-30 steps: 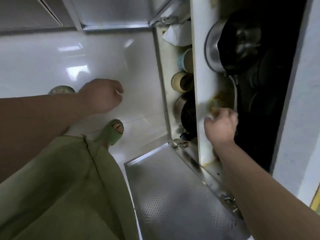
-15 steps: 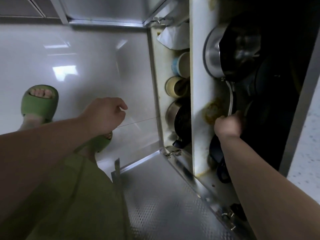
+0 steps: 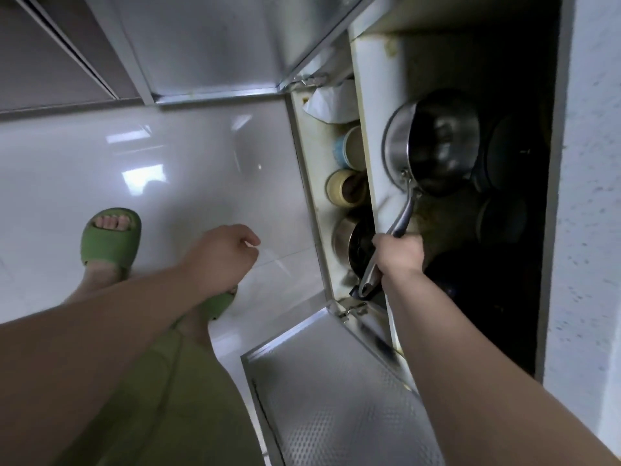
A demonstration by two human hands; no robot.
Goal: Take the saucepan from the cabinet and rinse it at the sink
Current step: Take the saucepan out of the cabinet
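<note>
A steel saucepan (image 3: pixel 433 142) with a dark inside sits on the upper shelf of the open low cabinet (image 3: pixel 379 95), its long metal handle pointing toward me. My right hand (image 3: pixel 398 255) is shut around that handle, whose end sticks out below my fist. My left hand (image 3: pixel 223 255) hangs over the white floor to the left, fingers loosely curled, holding nothing. The sink is out of view.
Dark pans and lids (image 3: pixel 504 196) crowd the shelf beside the saucepan. On the lower shelf stand a blue cup (image 3: pixel 346 149), a tan cup (image 3: pixel 346 188) and a steel pot (image 3: pixel 349 243). Two metal cabinet doors (image 3: pixel 319 391) stand open. My feet in green slippers (image 3: pixel 111 237) are on the floor.
My right hand closed on the saucepan's handle, and the handle now angles out past the shelf edge toward me. My left hand stayed over the floor.
</note>
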